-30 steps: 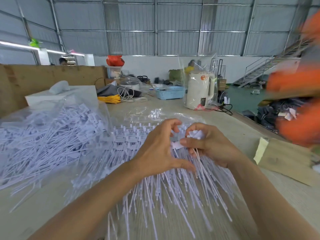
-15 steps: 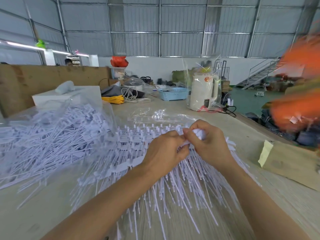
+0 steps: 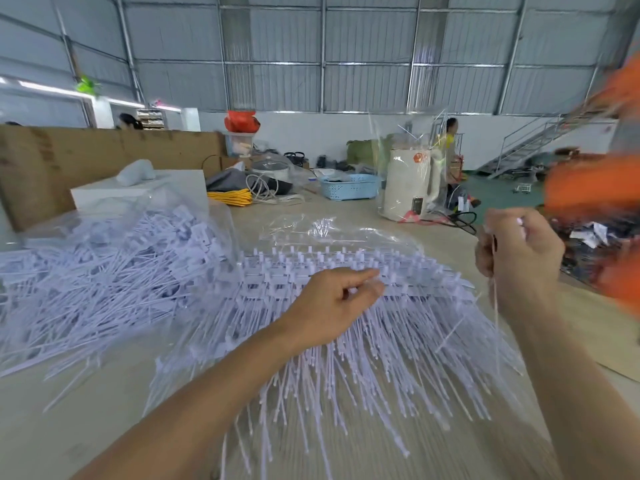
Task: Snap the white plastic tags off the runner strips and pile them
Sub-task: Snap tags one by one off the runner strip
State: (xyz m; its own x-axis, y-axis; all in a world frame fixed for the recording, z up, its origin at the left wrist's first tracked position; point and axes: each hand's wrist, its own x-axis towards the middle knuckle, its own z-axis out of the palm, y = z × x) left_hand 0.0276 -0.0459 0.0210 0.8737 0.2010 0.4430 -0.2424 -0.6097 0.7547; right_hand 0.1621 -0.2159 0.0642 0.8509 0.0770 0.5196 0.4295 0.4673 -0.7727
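— Mid-bench: runner strips (image 3: 346, 306) fanned out, left hand (image 3: 332, 306) pinching a tag on them. Right?
— Right hand (image 3: 516, 251) raised, grip clamped on one thin strip (image 3: 494, 299). Bagged tags (image 3: 104, 265) left; kettle (image 3: 408, 185) far edge.

Pale worktable (image 3: 346, 216) carrying runner strips (image 3: 346, 341) at centre, bagged tag heap (image 3: 104, 271) at nine o'clock, blue basket (image 3: 349, 187), white appliance (image 3: 405, 185), possibly a kettle, at twelve.

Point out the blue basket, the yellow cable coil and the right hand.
blue basket (image 3: 349, 186), head view, front wall.
yellow cable coil (image 3: 232, 197), head view, middle of the coil.
right hand (image 3: 517, 249), head view, back of the hand.
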